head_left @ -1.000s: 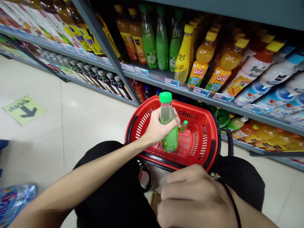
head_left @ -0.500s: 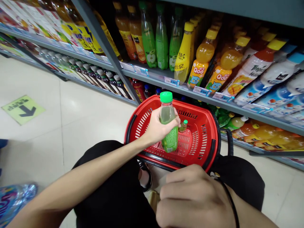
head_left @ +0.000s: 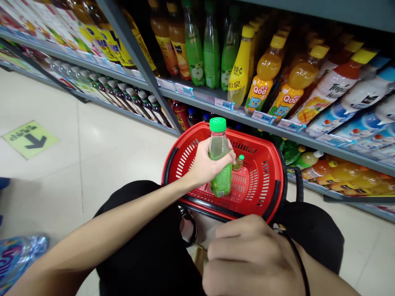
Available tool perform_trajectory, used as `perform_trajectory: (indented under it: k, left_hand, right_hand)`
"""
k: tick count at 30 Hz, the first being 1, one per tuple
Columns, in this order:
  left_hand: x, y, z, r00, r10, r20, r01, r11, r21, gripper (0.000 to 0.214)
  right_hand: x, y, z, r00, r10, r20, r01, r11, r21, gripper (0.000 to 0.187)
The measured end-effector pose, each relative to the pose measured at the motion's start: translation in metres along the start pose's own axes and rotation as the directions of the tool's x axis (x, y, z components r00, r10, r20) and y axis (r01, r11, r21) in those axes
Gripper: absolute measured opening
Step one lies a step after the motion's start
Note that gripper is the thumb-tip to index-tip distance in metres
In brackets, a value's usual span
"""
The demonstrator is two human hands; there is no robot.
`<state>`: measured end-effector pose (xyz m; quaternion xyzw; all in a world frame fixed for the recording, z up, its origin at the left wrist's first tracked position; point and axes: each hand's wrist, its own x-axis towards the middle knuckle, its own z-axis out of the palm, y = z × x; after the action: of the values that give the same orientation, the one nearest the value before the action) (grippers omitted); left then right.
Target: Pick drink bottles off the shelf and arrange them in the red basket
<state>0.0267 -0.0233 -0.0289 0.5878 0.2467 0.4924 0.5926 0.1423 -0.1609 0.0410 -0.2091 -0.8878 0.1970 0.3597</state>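
Note:
My left hand is wrapped round a green drink bottle with a bright green cap. The bottle is held nearly upright over the red shopping basket. Inside the basket, partly behind my fingers, lies a second green-capped bottle. Close to the camera my right hand is curled into a fist, a black band on its wrist. Its fingertips and palm are turned away, so I cannot see whether anything is in it.
Behind the basket a shelf carries rows of bottled drinks, with more bottles on the level below. A black basket handle sticks out at the right. My knees flank the basket. At lower left, a wrapped blue pack sits near a floor arrow sign.
The view has shifted very slightly. My left hand still grips the bottle over the basket, and my right fist stays in place.

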Motion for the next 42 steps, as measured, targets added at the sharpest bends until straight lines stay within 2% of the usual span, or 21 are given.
perform_trajectory:
  k: [3, 6, 10, 13, 20, 25, 27, 29, 31, 34, 39, 42]
  left_hand:
    - [0.000, 0.000, 0.000, 1.000, -0.014, -0.001, 0.014, 1.000, 0.008, 0.025]
    - [0.000, 0.000, 0.000, 1.000, -0.024, -0.004, 0.024, 0.999, 0.021, 0.024]
    - [0.000, -0.001, 0.000, 1.000, -0.028, 0.002, 0.028, 0.999, 0.034, 0.023]
    - [0.000, -0.001, 0.000, 1.000, -0.026, -0.004, 0.026, 0.999, 0.036, 0.023]
    - [0.000, -0.001, -0.001, 1.000, -0.022, 0.000, 0.022, 0.999, 0.027, 0.023]
    - [0.000, 0.000, -0.001, 1.000, -0.028, 0.007, 0.027, 0.999, 0.040, 0.022]
    - [0.000, 0.000, -0.001, 1.000, -0.030, 0.007, 0.030, 0.999, 0.046, 0.022]
    - [0.000, 0.000, -0.001, 1.000, -0.022, 0.013, 0.022, 0.999, 0.037, 0.022]
    - [0.001, 0.001, -0.001, 1.000, -0.019, 0.015, 0.019, 0.999, 0.027, 0.023]
    - [0.001, 0.004, -0.001, 0.999, -0.038, 0.018, 0.038, 0.999, 0.023, 0.024]
    - [0.003, 0.010, -0.004, 0.999, -0.053, -0.002, 0.053, 0.998, 0.021, 0.028]
    - [0.005, 0.013, -0.007, 0.998, -0.056, -0.009, 0.056, 0.998, -0.012, 0.028]
  right_hand:
    - [0.000, -0.001, -0.001, 0.998, -0.033, 0.046, 0.032, 0.999, 0.016, 0.037]
    - [-0.002, -0.002, -0.002, 0.993, 0.004, 0.117, -0.005, 1.000, 0.009, 0.030]
    - [-0.004, -0.005, 0.000, 0.988, 0.069, 0.136, -0.060, 0.996, -0.073, 0.031]
    - [-0.005, -0.006, 0.001, 0.985, 0.060, 0.162, -0.048, 0.996, -0.076, 0.035]
    - [-0.005, -0.001, 0.001, 0.996, 0.024, 0.088, -0.019, 0.998, -0.053, 0.034]
    - [-0.006, -0.001, 0.001, 0.988, 0.041, 0.149, -0.043, 0.999, 0.008, 0.037]
    - [-0.004, -0.004, 0.003, 0.991, 0.112, 0.078, -0.113, 0.994, 0.008, 0.040]
    - [-0.001, -0.005, 0.005, 0.981, 0.183, -0.070, -0.180, 0.983, 0.045, 0.043]
    - [0.001, -0.001, 0.006, 0.948, 0.208, -0.242, -0.182, 0.975, 0.129, 0.040]
    - [-0.003, 0.015, 0.005, 0.866, 0.253, -0.431, -0.178, 0.962, 0.207, 0.014]
    - [-0.016, 0.052, -0.004, 0.770, 0.424, -0.477, -0.308, 0.901, 0.304, 0.018]
    - [-0.017, 0.066, -0.010, 0.669, 0.543, -0.508, -0.364, 0.835, 0.413, 0.013]
